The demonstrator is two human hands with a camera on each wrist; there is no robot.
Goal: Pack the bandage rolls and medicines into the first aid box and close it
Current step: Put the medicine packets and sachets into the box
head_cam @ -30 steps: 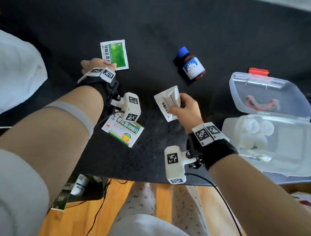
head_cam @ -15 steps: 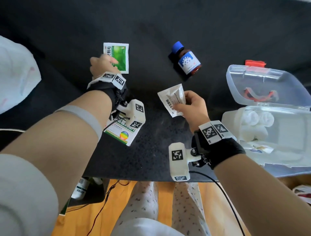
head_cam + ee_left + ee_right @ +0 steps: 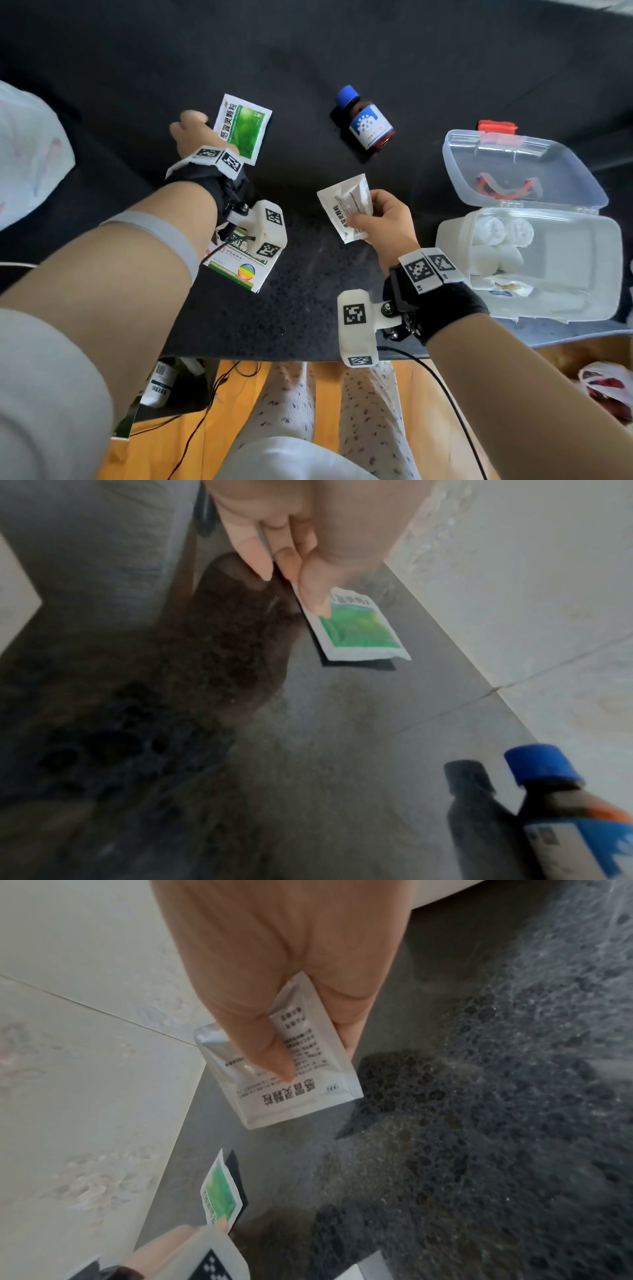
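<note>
Both hands pinch medicine sachets above the dark table (image 3: 308, 51); the first aid box (image 3: 582, 308) stands open at the right.

The left hand (image 3: 191, 137) has its grip pinched on a corner of the green sachet (image 3: 244, 130), lifted off the table with its long axis running away from the person. The right hand (image 3: 387, 222) pinches the white sachet (image 3: 346, 205) between thumb and fingers, printed back up, tilted left. The brown bottle (image 3: 368, 125) lies on its side, blue cap pointing away. The head view alone shows the box, bandage rolls (image 3: 503, 233) inside, and a medicine carton (image 3: 239, 270) half hidden under the left wrist camera. The left wrist view is blurred.
</note>
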